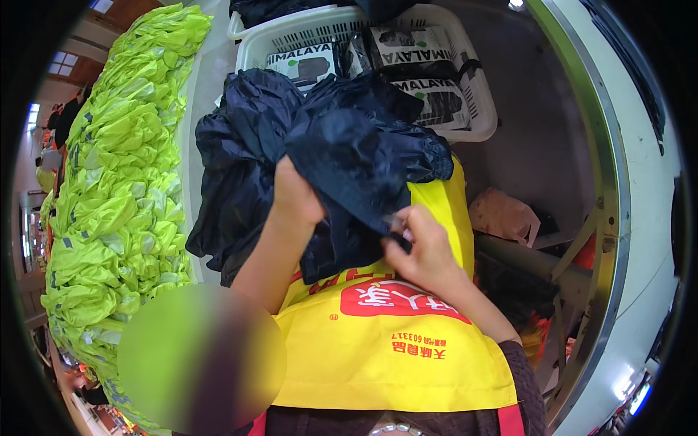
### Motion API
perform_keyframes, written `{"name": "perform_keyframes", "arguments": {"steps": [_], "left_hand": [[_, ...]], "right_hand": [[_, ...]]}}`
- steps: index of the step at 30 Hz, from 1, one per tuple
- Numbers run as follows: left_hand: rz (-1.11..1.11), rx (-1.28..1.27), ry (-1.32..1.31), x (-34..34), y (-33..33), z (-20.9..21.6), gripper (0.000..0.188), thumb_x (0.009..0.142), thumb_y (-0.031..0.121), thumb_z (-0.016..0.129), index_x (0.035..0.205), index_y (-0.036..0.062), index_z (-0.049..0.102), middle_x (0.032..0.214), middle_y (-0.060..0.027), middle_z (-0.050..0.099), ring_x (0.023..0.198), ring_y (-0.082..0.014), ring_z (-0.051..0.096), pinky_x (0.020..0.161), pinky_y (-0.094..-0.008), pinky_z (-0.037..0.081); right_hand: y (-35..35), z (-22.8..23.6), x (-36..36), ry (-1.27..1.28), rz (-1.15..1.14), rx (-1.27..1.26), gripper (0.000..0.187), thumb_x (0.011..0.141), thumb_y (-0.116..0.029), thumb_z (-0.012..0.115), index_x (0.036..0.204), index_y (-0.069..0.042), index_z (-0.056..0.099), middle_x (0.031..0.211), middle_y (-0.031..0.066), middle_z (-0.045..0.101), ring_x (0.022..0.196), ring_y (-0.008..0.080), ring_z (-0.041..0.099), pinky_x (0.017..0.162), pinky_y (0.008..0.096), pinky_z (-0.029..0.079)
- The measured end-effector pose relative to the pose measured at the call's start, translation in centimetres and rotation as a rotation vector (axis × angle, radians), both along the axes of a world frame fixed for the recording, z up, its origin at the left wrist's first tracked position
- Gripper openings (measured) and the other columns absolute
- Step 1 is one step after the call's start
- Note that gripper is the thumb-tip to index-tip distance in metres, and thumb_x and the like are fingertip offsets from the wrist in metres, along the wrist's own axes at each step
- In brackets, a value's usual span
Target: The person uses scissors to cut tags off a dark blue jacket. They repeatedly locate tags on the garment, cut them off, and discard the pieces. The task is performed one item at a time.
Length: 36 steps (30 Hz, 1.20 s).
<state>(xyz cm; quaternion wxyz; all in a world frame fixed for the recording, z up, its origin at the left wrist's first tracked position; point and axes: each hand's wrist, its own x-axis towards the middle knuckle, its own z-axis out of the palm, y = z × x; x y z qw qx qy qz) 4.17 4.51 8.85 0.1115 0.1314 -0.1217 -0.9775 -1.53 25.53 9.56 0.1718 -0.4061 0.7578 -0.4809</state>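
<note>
A dark navy garment (349, 171) of thin, shiny cloth lies bunched before me, with one flap pulled out between my hands. My left hand (294, 195) grips the flap at its left side; folds of the cloth cover most of the fingers. At the flap's lower right corner, my right hand (423, 243) pinches the edge between thumb and fingers. A small greyish glint shows at those fingertips, too blurred to name. More dark cloth (251, 109) is heaped behind and to the left of the flap.
A white plastic basket (483, 109) at the back holds several flat black-and-white packages (432, 102). Bright yellow-green garments (120, 211) form a long pile on the left. A yellow apron (327, 378) covers my lap. Along the right runs a metal-edged frame (609, 182).
</note>
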Motion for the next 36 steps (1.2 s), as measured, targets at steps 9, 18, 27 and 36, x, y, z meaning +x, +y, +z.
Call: {"name": "perform_keyframes", "arguments": {"steps": [9, 18, 27, 36], "left_hand": [[-0.336, -0.987, 0.102, -4.6, -2.7, 5.0, 0.073, 0.075, 0.004, 0.065, 0.138, 0.0046, 0.029, 0.135, -0.0108, 0.039, 0.126, -0.0202, 0.038, 0.1, -0.0329, 0.036], [-0.589, -2.48, 0.086, 0.3, 3.7, -2.5, 0.045, 0.07, 0.02, 0.074, 0.112, 0.0129, 0.061, 0.103, -0.0053, 0.061, 0.105, -0.0205, 0.054, 0.105, -0.0528, 0.024], [-0.137, -2.533, 0.332, 1.4, 4.6, -5.0, 0.011, 0.072, 0.011, 0.067, 0.083, 0.0073, 0.067, 0.08, -0.0046, 0.061, 0.083, -0.0196, 0.057, 0.088, -0.0401, 0.042], [0.179, -2.5, 0.572, 4.1, 3.9, -3.0, 0.02, 0.064, 0.005, 0.07, 0.083, 0.0032, 0.064, 0.066, -0.0029, 0.048, 0.058, -0.0161, 0.05, 0.048, -0.025, 0.041]], "right_hand": [[4.0, -5.2, -10.9, -0.747, -0.477, -0.209, 0.017, 0.076, 0.0, 0.053, 0.09, -0.008, 0.052, 0.07, -0.0048, 0.046, 0.054, 0.0023, 0.037, 0.047, 0.0172, 0.026], [9.1, -11.1, -7.8, -0.874, -0.77, -0.236, 0.011, 0.08, -0.009, 0.064, 0.085, -0.011, 0.055, 0.074, -0.0036, 0.05, 0.06, 0.0067, 0.044, 0.055, 0.0184, 0.031], [5.3, -9.2, -7.9, -0.049, -0.588, -0.099, 0.022, 0.077, -0.012, 0.07, 0.085, -0.004, 0.052, 0.076, -0.0005, 0.053, 0.061, 0.0057, 0.043, 0.056, 0.0209, 0.037], [3.3, -6.3, -12.4, -0.89, -0.669, -0.778, 0.023, 0.079, -0.004, 0.067, 0.085, -0.014, 0.047, 0.067, -0.0047, 0.047, 0.047, 0.0058, 0.039, 0.043, 0.0169, 0.03]]}}
